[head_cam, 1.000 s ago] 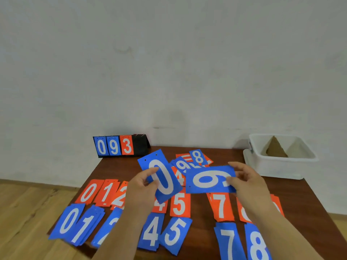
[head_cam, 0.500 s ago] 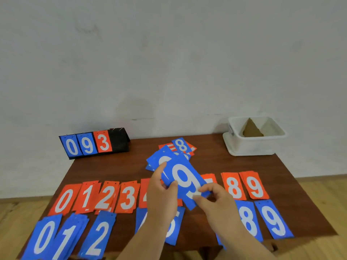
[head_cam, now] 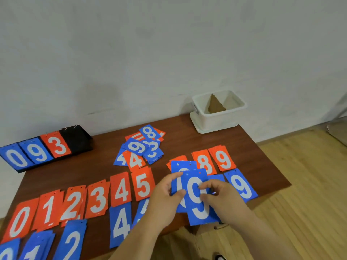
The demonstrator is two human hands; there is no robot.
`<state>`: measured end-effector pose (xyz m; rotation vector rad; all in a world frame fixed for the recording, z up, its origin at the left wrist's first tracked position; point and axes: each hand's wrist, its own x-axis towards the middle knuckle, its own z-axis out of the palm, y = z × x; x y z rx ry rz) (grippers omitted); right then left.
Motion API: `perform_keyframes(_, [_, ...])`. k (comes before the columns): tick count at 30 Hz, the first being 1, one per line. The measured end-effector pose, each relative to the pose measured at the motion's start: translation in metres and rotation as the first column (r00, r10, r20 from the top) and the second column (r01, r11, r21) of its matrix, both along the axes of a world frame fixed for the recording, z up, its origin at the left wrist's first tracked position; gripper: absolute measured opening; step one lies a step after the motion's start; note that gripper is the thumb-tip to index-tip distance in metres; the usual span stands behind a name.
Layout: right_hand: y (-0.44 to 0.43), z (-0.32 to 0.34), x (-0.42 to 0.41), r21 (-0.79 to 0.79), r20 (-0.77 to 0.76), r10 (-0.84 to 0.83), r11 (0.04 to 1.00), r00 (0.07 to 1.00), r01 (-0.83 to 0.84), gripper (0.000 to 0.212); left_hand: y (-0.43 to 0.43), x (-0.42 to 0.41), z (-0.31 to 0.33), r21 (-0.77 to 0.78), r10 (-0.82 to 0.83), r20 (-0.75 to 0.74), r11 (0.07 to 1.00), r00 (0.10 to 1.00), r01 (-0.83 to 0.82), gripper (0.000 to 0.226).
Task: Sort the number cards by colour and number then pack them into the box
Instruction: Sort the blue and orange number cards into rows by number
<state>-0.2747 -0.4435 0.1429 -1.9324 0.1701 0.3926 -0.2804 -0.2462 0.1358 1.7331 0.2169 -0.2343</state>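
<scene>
Over a brown table (head_cam: pixel 105 152) by a white wall (head_cam: pixel 150 53), wood floor (head_cam: pixel 300 194), left grip (head_cam: pixel 165 197) and right grip (head_cam: pixel 223 201) pinching blue cards (head_cam: pixel 195 184).

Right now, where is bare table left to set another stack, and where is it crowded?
Bare wood lies between the scoreboard and the loose pile, and between that pile and the white box, behind the orange 9. The front is crowded with the orange row and blue row, plus held blue cards.

Dark brown wooden table (head_cam: pixel 93 166), pale grey wall (head_cam: pixel 150 53) behind, light plank floor (head_cam: pixel 300 203), black flip scoreboard (head_cam: pixel 75 139) at table's back-left corner
</scene>
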Motion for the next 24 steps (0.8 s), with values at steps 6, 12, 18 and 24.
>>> perform_keyframes(6, [-0.068, -0.021, 0.036, -0.046, -0.009, -0.085, 0.995, 0.996, 0.085, 0.017, -0.044, 0.02, -0.015, 0.122, 0.028, -0.057, 0.992, 0.998, -0.021, 0.03])
perform_keyframes(12, [-0.161, -0.072, 0.095, -0.178, -0.051, -0.111, 0.979, 0.993, 0.1, 0.023, -0.081, 0.037, -0.031, 0.193, 0.098, -0.155, 0.979, 0.983, -0.067, 0.026])
perform_keyframes(18, [-0.203, -0.145, 0.131, -0.384, -0.071, 0.037, 0.921, 0.997, -0.061, 0.021, -0.118, 0.041, -0.051, 0.157, 0.233, -0.25, 0.968, 0.94, -0.198, 0.028])
perform_keyframes(24, [-0.209, -0.186, 0.136, -0.58, -0.111, 0.265, 0.765, 0.958, -0.279, 0.033, -0.139, 0.045, -0.064, 0.224, 0.267, -0.253, 0.951, 0.93, -0.212, 0.028])
